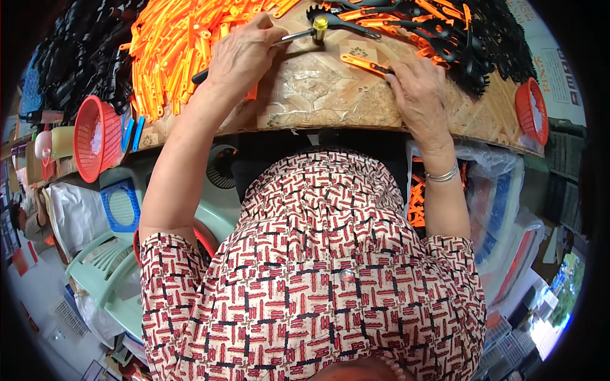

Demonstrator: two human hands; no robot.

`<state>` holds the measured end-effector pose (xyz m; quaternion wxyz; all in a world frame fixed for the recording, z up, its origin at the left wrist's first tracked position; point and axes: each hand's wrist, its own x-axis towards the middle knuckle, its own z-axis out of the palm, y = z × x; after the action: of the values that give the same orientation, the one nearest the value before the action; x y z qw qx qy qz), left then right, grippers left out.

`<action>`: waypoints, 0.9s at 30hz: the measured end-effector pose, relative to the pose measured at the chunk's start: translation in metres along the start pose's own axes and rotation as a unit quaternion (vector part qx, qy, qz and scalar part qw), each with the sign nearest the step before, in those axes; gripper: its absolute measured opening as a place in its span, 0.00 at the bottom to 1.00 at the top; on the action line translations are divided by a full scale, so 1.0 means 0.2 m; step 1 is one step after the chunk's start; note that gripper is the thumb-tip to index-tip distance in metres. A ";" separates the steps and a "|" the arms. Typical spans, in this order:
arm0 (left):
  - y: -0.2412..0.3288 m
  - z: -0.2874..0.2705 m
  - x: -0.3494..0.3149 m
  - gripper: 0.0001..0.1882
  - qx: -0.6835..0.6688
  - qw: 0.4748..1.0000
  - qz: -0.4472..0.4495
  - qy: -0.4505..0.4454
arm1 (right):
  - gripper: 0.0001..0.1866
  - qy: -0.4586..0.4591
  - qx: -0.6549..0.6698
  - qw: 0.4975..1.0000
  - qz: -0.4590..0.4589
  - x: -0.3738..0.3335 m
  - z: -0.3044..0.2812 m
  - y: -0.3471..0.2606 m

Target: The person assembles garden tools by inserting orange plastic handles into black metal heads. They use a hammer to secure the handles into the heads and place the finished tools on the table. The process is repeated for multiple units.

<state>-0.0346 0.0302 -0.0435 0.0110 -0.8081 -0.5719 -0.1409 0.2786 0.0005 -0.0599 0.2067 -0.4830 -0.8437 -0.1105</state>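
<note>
My left hand (244, 52) is closed around a small hammer (295, 37). Its black handle end sticks out beside my wrist, and its yellow-topped head is over the table. With my right hand (420, 89) I grip the dark end of an orange-handled black utensil (363, 63); my fingers and palm hide the rest of it. Close beyond the hammer head lies a black toothed pasta server (342, 24). Beside and beyond my left hand spreads a big heap of orange handles (171, 54).
Black utensil parts (79, 54) are heaped at far left, with more black pieces (502, 38) at far right. Orange-and-black utensils (438, 32) lie beyond my right hand. Red baskets (95, 138) flank the patterned table (305, 95). A green plastic chair (105, 273) stands lower left.
</note>
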 end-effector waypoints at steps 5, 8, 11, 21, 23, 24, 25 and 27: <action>-0.06 0.10 0.11 0.13 0.119 0.989 0.092 -0.004 | 0.11 -0.060 0.139 0.985 0.078 -0.08 -0.04 -0.08; 0.02 0.08 0.12 0.15 0.093 0.992 0.083 0.015 | 0.11 -0.093 0.210 0.964 0.133 -0.14 -0.07 -0.14; 0.19 -0.04 0.08 0.15 -0.188 0.982 -0.001 -0.033 | 0.09 -0.100 0.289 0.929 0.206 -0.17 -0.12 -0.23; 0.52 0.07 -0.10 0.12 -0.602 0.756 -0.183 -0.182 | 0.14 -0.102 0.464 0.819 0.323 -0.30 -0.12 -0.29; 0.50 0.10 -0.09 0.12 -0.615 0.748 -0.177 -0.174 | 0.15 -0.093 0.477 0.812 0.323 -0.32 -0.10 -0.29; 0.49 0.11 -0.08 0.12 -0.621 0.745 -0.175 -0.170 | 0.16 -0.089 0.484 0.809 0.322 -0.33 -0.08 -0.30; 0.48 0.12 -0.07 0.11 -0.619 0.746 -0.170 -0.175 | 0.16 -0.080 0.503 0.798 0.323 -0.34 -0.06 -0.29; 0.51 0.09 -0.07 0.11 -0.590 0.765 -0.175 -0.192 | 0.17 -0.062 0.541 0.775 0.321 -0.36 -0.02 -0.28</action>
<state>0.0588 -0.0143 -0.0488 -0.6025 -0.5517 -0.4975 -0.2918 0.2633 -0.0845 -0.0893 0.4047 -0.5401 -0.5710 0.4674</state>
